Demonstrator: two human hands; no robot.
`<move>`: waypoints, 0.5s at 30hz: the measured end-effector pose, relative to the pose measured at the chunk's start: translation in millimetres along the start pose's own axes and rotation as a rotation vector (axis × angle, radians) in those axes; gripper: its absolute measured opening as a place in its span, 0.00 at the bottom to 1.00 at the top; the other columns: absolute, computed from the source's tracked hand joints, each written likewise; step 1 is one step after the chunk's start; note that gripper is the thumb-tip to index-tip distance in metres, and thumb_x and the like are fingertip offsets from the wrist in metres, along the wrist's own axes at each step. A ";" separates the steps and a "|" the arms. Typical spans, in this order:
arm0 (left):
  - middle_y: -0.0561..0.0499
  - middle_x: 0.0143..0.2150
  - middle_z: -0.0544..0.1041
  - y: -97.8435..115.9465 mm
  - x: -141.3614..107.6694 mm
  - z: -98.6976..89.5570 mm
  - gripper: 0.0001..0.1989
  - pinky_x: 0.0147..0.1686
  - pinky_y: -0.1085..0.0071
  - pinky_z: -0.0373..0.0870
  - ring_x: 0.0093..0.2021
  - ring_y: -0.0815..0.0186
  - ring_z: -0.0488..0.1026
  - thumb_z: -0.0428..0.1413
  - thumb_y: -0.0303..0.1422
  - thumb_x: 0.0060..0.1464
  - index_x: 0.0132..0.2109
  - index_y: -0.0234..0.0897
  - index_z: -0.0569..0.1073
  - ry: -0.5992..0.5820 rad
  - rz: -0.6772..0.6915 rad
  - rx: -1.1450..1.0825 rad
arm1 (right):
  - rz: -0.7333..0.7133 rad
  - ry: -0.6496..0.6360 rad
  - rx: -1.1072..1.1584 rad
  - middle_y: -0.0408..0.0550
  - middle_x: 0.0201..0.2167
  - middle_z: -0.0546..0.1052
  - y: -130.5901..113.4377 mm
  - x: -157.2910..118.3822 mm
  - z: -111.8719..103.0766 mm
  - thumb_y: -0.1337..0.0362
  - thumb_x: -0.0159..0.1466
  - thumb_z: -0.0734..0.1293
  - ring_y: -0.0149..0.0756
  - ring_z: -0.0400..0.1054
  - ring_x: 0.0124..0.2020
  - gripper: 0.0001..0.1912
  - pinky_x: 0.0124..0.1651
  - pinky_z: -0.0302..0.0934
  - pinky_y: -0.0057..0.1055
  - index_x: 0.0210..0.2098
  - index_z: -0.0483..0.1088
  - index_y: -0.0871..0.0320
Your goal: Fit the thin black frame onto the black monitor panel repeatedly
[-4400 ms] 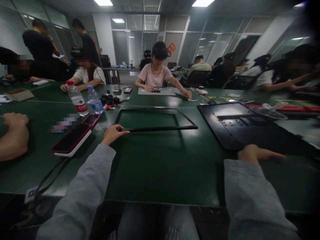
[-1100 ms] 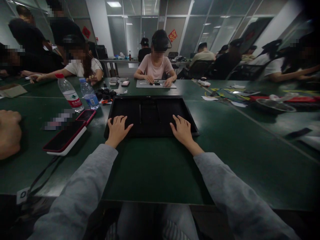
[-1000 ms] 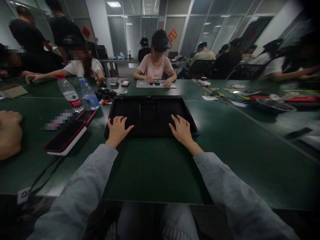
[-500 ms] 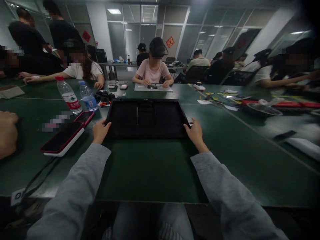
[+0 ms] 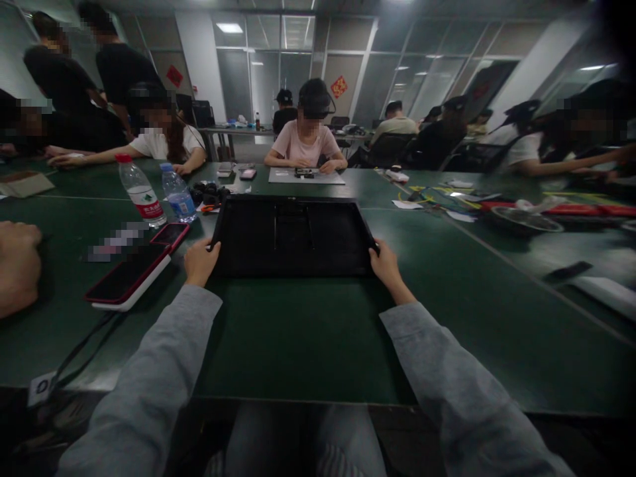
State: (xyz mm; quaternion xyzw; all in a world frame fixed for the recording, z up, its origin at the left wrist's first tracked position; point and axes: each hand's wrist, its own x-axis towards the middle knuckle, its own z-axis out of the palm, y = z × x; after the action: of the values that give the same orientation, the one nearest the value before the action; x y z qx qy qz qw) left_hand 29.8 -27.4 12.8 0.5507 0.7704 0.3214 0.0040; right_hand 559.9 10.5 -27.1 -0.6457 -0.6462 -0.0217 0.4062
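A wide black rectangular panel [image 5: 243, 242] with a raised rim lies in front of me on the green table [image 5: 303, 338]. Two thin upright lines and a smaller frame-like shape show at its middle; its exact kind is unclear. My left hand [image 5: 201, 262] is closed on its left edge, thumb on top. On the opposite edge my right hand [image 5: 386, 262] grips in the same way, the fingers curled at the rim and partly hidden. Both forearms, in grey sleeves, reach forward over the table.
Left of the panel lie a phone in a red-edged case [image 5: 129, 268] on a white object, a red-capped bottle [image 5: 144, 199] and a blue-capped bottle [image 5: 179, 195]. Another person's hand [image 5: 17, 268] rests at far left. Opposite, a person works over a white board [image 5: 278, 176]. Clutter [image 5: 521, 215] lies right.
My right fingers, partly raised before, have closed round the panel's right edge. The panel stays almost in place, and the view has shifted slightly.
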 end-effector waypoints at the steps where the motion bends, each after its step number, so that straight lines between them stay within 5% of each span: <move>1: 0.36 0.56 0.84 0.2 -0.6 0.2 0.25 0.57 0.53 0.73 0.57 0.45 0.80 0.54 0.43 0.65 0.60 0.35 0.81 -0.002 0.006 0.002 | 0.039 -0.007 0.025 0.64 0.50 0.81 0.5 -0.2 0.2 0.62 0.66 0.60 0.53 0.76 0.51 0.27 0.57 0.71 0.52 0.61 0.74 0.63; 15: 0.34 0.59 0.80 8.8 -7.0 -0.3 0.23 0.58 0.54 0.72 0.57 0.46 0.78 0.48 0.40 0.68 0.59 0.32 0.79 0.051 0.071 0.067 | 0.043 0.108 0.024 0.65 0.58 0.77 -10.5 -6.7 -0.7 0.63 0.69 0.57 0.53 0.71 0.59 0.28 0.66 0.63 0.56 0.64 0.72 0.62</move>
State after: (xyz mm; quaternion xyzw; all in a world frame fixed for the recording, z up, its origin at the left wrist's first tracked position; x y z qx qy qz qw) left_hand 39.9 -31.8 15.1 0.5693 0.7604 0.3091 -0.0456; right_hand 550.2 2.9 -25.1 -0.6523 -0.6094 -0.0400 0.4488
